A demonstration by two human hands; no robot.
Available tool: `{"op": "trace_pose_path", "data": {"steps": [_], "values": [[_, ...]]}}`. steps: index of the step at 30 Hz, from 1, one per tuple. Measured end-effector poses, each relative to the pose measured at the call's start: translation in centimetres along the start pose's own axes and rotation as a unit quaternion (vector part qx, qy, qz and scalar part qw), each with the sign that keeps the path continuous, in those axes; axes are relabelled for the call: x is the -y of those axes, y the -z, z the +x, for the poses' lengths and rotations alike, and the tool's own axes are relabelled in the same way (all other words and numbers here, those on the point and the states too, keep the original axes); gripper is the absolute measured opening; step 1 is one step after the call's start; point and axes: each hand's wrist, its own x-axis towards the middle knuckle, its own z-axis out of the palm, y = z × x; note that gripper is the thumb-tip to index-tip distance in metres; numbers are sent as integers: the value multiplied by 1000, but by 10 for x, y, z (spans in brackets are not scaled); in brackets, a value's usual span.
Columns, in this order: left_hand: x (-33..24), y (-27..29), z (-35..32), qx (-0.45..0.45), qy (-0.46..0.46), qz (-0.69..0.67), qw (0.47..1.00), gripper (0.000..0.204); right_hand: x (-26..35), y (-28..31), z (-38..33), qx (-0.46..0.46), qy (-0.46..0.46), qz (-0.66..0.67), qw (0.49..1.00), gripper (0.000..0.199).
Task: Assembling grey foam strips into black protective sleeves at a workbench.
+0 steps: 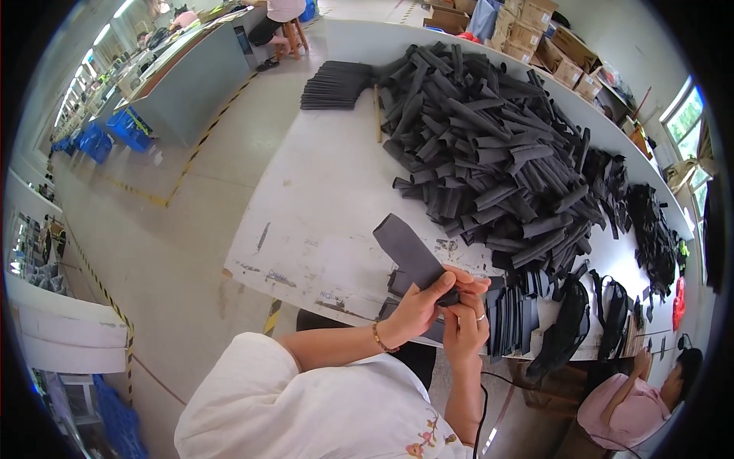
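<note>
My left hand (419, 306) and my right hand (465, 325) both grip one flat dark grey sleeve piece (405, 245), which sticks up and to the left above the near edge of the white table (321, 206). Thumbs pinch its lower end. Just right of my hands, a row of flattened dark pieces (514, 314) stands on edge. A large heap of black tube-like pieces (489, 153) covers the middle of the table beyond.
A neat stack of black pieces (335, 84) lies at the far end beside a wooden stick (377, 113). Black straps (569, 325) hang over the near right edge. A person in pink (634, 402) sits lower right. Cardboard boxes (535, 30) line the far wall.
</note>
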Motion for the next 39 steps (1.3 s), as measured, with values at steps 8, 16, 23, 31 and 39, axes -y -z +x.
{"op": "trace_pose_path", "data": {"steps": [8, 16, 23, 31, 39], "values": [[-4, 5, 6, 0, 55, 26, 998, 40, 0, 3, 9, 24, -58, 9, 998, 19], [-13, 20, 26, -16, 15, 71, 997, 49, 3, -20, 5, -188, -262, 227, 919, 12], [-10, 28, 25, 26, 17, 115, 993, 53, -9, -19, 5, -164, -346, 381, 842, 10], [-50, 76, 15, -142, -60, 91, 984, 22, -25, -5, 1, -150, -195, 163, 955, 9], [-65, 73, 12, -176, -51, 215, 959, 21, -37, 7, 2, -87, -277, 162, 943, 16]]}}
